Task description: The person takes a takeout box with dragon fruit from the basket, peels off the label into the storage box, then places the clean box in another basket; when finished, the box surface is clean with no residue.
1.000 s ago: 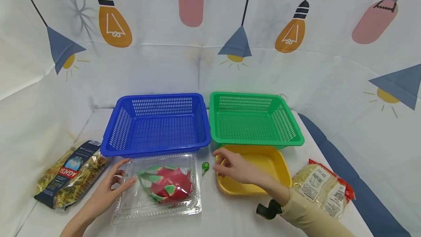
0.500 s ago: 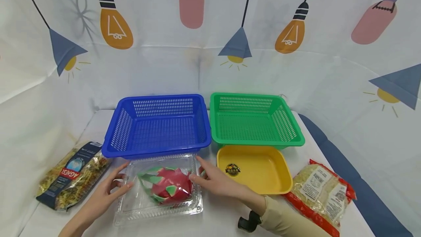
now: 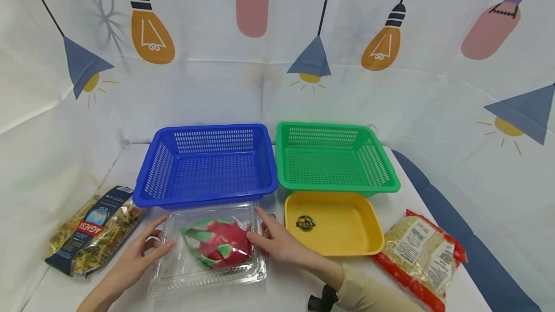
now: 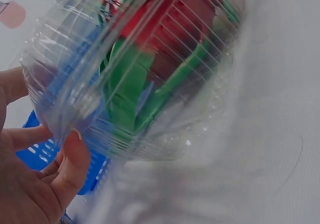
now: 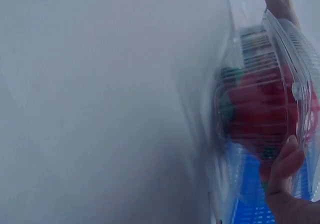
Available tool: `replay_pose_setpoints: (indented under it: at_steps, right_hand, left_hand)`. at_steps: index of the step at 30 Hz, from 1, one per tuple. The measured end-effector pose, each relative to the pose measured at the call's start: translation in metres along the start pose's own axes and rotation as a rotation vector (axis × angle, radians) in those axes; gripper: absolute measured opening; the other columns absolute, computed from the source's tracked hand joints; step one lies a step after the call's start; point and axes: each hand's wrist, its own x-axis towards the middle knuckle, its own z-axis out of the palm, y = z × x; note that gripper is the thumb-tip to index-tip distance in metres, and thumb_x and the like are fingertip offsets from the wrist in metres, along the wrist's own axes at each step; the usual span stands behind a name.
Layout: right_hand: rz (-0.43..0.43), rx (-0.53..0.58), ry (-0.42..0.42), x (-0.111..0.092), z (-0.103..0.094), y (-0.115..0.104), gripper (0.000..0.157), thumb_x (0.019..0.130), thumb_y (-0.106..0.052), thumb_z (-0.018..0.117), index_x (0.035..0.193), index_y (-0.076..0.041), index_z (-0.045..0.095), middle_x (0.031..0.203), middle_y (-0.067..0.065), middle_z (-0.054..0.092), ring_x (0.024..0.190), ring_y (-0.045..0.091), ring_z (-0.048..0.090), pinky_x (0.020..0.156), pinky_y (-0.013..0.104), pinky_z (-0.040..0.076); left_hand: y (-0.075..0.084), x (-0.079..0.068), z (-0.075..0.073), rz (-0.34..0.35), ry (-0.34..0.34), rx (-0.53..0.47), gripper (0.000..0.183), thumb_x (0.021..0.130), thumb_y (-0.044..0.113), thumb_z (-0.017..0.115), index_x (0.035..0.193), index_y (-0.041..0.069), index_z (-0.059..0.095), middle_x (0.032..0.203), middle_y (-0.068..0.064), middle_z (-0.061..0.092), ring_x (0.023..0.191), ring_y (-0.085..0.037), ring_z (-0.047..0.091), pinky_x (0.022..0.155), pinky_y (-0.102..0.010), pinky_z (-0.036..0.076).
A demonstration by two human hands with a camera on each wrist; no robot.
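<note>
A clear plastic clamshell box (image 3: 173,271) with its lid down lies in front of the blue basket. Inside it sits a red dragon fruit (image 3: 227,242) with green scales, towards the right half. My left hand (image 3: 136,256) pinches the left edge of the box; in the left wrist view the thumb (image 4: 74,156) meets the ribbed rim, with fingers on the other side. On the right edge, my right hand (image 3: 284,242) grips the box. Its thumb (image 5: 287,166) presses the rim in the right wrist view, while its other fingers are mostly hidden.
Behind stand a blue basket (image 3: 143,170) and a green basket (image 3: 334,187). A yellow tray (image 3: 342,225) is right of the box. A pasta bag (image 3: 93,230) lies left, a red-edged bag (image 3: 422,254) right. A small item (image 3: 272,215) is almost hidden behind my right hand.
My right hand has moved left from over the yellow tray to the box's right edge and taken hold there. My left hand stays at the left edge. The box has barely moved.
</note>
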Motion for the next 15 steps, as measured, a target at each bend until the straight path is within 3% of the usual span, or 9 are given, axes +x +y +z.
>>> replay_pose_setpoints:
  at_steps: [6, 10, 15]
  right_hand:
    - [-0.009, 0.072, 0.015, -0.004, 0.004, -0.001, 0.078, 0.1, -0.03, 0.061, 0.161, -0.011, 0.016, 0.091, 0.007, 0.057, 0.065, 0.009, 0.055, 0.057, 0.023, 0.051]
    - [-0.013, 0.079, 0.012, -0.01, 0.005, -0.003, 0.078, 0.1, -0.03, 0.06, 0.161, -0.011, 0.015, 0.09, 0.006, 0.052, 0.065, 0.008, 0.055, 0.057, 0.021, 0.05]
    - [0.007, 0.099, 0.014, -0.021, -0.001, -0.01, 0.077, 0.1, -0.031, 0.06, 0.161, -0.013, 0.016, 0.093, 0.005, 0.05, 0.065, 0.006, 0.054, 0.058, 0.021, 0.05]
  left_hand:
    - [0.004, -0.001, -0.002, 0.018, 0.056, -0.011, 0.065, 0.099, 0.023, 0.064, 0.154, 0.01, 0.034, 0.112, -0.011, 0.046, 0.074, -0.006, 0.055, 0.05, -0.032, 0.052]
    - [0.009, -0.004, -0.004, 0.007, 0.066, -0.01, 0.064, 0.099, 0.026, 0.065, 0.154, 0.012, 0.036, 0.113, -0.01, 0.047, 0.075, -0.005, 0.056, 0.05, -0.033, 0.052]
    - [0.018, -0.009, -0.004, 0.05, 0.088, 0.002, 0.062, 0.099, 0.022, 0.065, 0.154, 0.011, 0.039, 0.108, -0.003, 0.048, 0.075, -0.004, 0.056, 0.048, -0.032, 0.052]
